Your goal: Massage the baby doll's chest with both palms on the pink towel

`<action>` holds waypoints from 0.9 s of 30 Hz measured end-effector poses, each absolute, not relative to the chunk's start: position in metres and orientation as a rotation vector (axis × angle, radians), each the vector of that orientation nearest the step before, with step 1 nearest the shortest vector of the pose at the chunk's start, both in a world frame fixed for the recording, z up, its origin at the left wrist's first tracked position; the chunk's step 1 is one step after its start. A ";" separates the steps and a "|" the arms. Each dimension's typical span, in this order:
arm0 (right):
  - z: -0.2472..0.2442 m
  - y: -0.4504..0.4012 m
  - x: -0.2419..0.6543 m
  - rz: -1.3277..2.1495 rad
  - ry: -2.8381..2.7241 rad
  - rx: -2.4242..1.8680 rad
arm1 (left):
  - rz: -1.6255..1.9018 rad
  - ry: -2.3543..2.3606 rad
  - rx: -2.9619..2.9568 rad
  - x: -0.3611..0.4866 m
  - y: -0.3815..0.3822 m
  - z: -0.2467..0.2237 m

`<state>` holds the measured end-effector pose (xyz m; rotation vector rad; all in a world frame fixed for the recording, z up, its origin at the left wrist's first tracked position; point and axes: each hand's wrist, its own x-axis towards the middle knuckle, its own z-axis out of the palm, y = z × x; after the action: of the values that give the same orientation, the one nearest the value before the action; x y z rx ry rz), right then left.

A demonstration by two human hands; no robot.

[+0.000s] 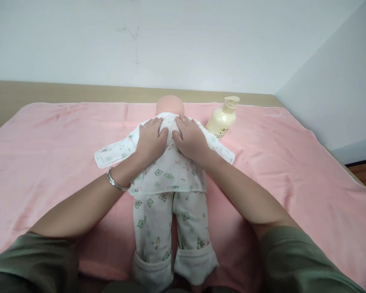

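Observation:
A baby doll (pixel 170 105) lies with its bald head away from me, its face not visible. It wears a white printed long-sleeved top (pixel 171 175) and matching pants (pixel 155 219) with turned-up cuffs. Both sleeves spread out to the sides. My left hand (pixel 152 138) rests flat on the upper left of the top, fingers toward the head. On the upper right, my right hand (pixel 190 136) lies the same way, its thumb near the other thumb. Neither hand grips anything. A silver bangle (pixel 117 180) circles my left wrist.
A pale yellow pump bottle (pixel 222 120) leans at a tilt beyond the doll's right sleeve. Beneath everything spreads a pink blanket (pixel 64 162) with some creases. Behind it run a wooden surface's edge (pixel 79 92) and a white wall (pixel 183 44).

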<state>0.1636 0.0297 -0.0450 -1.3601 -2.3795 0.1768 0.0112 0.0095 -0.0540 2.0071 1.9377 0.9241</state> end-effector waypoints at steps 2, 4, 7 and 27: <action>-0.050 0.035 0.164 0.184 -2.336 -1.363 | 0.937 1.942 2.000 0.011 0.011 -0.057; -0.053 0.034 0.163 0.194 -2.330 -1.352 | 0.939 1.940 1.996 0.011 0.013 -0.059; -0.053 0.030 0.162 0.194 -2.335 -1.355 | 0.930 1.926 2.006 0.009 0.014 -0.057; -0.042 -0.021 0.153 -0.111 -2.570 -1.395 | 0.949 1.891 1.896 0.000 0.016 -0.058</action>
<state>0.1534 -0.0210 -0.0422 -1.3954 -2.5700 -0.1110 0.0001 0.0164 -0.0576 1.8961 1.8910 0.9492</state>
